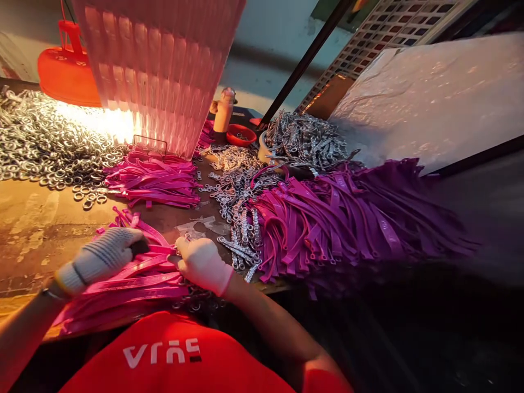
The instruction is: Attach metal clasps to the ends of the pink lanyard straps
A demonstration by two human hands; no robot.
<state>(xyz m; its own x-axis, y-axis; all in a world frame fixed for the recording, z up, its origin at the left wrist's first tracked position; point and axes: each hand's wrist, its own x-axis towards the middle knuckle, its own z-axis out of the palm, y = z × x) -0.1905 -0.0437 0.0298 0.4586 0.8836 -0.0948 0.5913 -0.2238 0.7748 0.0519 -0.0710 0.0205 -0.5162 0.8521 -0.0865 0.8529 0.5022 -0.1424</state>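
My left hand (107, 255), in a grey-white knit glove with dark fingertips, is closed over a pile of pink straps (135, 286) at the table's front edge. Whatever its fingers grip is hidden. Just to the right, my right hand (203, 263), in a white glove, pinches near the end of a pink strap (158, 250) that runs between the two hands. A small dark-grey piece shows at its fingertips, too small to name. Linked silver metal pieces (239, 248) lie right of the right hand, and a second bundle of pink straps (155, 177) lies beyond both hands.
Silver rings (53, 144) are heaped at the left under an orange lamp (67, 73). A ribbed translucent panel (159, 65) stands behind. On the right, purple straps (327, 224) overhang the edge, near a heaped tub of metal pieces (305, 139). A red bowl (241, 135) sits farther back.
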